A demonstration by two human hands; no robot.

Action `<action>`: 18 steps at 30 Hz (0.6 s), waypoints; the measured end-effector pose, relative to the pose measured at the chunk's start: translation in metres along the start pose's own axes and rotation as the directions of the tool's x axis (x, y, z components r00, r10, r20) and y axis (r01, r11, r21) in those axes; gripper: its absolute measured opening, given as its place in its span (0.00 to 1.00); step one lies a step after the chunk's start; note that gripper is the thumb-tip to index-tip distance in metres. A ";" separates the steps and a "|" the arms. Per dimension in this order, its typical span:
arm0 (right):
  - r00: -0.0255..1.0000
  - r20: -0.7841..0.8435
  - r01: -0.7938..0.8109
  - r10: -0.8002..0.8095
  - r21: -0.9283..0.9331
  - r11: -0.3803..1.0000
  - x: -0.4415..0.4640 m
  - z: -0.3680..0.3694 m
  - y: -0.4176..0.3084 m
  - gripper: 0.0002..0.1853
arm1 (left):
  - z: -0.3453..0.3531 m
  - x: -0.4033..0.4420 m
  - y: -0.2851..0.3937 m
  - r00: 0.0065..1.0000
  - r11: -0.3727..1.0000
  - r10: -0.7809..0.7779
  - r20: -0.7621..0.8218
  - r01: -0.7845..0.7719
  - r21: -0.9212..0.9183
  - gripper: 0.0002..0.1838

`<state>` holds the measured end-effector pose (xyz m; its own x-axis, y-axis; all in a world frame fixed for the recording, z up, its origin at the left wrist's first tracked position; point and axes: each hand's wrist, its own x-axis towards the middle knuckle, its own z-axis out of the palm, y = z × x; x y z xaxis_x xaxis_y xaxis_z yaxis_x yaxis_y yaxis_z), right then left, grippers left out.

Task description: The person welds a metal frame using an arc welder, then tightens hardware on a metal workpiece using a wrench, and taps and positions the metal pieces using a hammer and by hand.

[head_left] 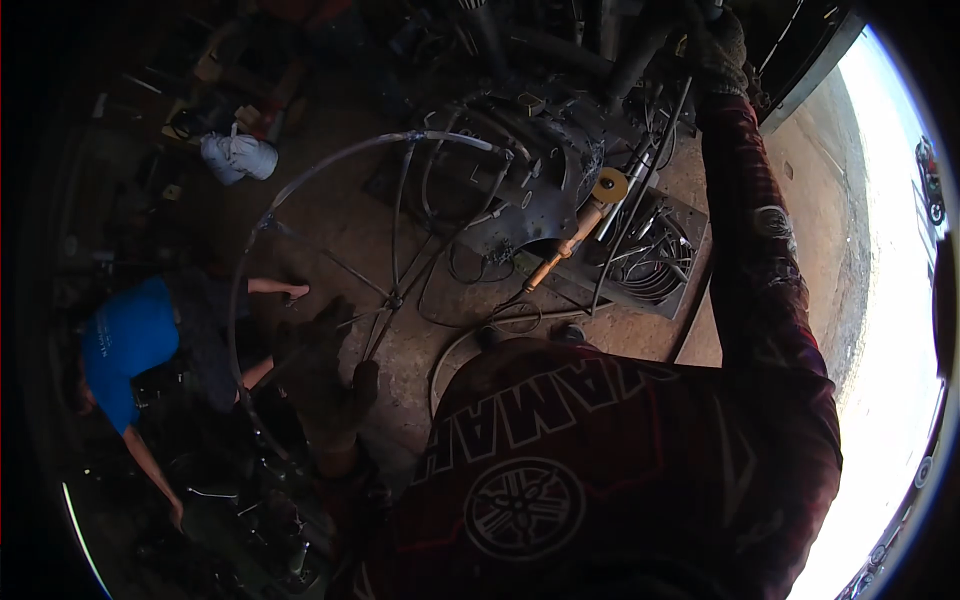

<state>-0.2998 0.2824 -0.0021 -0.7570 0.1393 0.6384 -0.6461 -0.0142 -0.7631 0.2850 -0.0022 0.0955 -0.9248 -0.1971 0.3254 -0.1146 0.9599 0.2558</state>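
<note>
My left hand point(325, 375), in a dark glove, is at the lower left of a large round metal frame point(335, 157) with thin spokes. Its thumb stands apart from the fingers, and it overlaps a spoke; contact is unclear. At the top right, my right hand point(718, 58), also gloved, is stretched far out beside dark metal pipes. Shadow hides its fingers and anything in them. An orange angle grinder point(577, 238) with a yellowish disc point(609, 185) lies between the frame and a metal tray point(682, 225) holding rods and coiled pieces.
A person in a blue shirt point(135, 335) bends down at the left, one arm reaching low. A pale cloth bundle point(238, 157) lies at the upper left. Cables and a hose point(440, 360) run across the floor. Bright daylight fills the right side, with a parked motorcycle point(931, 180).
</note>
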 end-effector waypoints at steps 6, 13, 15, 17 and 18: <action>0.999 -0.018 -0.044 0.043 -0.099 0.994 -0.010 0.000 -0.016 0.24 | 0.023 -0.002 -0.004 0.976 0.925 -0.139 -0.168 0.068 -0.373 0.33; 0.970 0.055 -0.180 0.237 -0.492 0.852 -0.010 -0.013 -0.036 0.31 | 0.007 0.006 -0.006 0.995 0.973 0.089 0.037 -0.095 0.209 0.33; 0.968 0.112 -0.184 0.225 -0.297 0.937 -0.018 -0.008 -0.047 0.35 | 0.043 -0.017 -0.021 0.956 0.872 -0.177 -0.235 0.042 -0.488 0.39; 0.987 0.064 -0.116 0.149 -0.367 0.923 -0.026 -0.014 -0.051 0.39 | 0.042 -0.028 -0.019 0.904 0.778 -0.340 -0.258 0.116 -0.618 0.47; 0.997 0.012 -0.063 0.072 -0.367 0.928 -0.036 -0.014 -0.062 0.37 | 0.050 -0.038 -0.022 0.841 0.709 -0.444 -0.310 0.117 -0.696 0.47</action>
<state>-0.2315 0.2920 0.0211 -0.8027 0.1263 0.5829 -0.5164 0.3417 -0.7852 0.3050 -0.0061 0.0322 -0.6139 -0.6537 0.4426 0.0624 0.5187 0.8527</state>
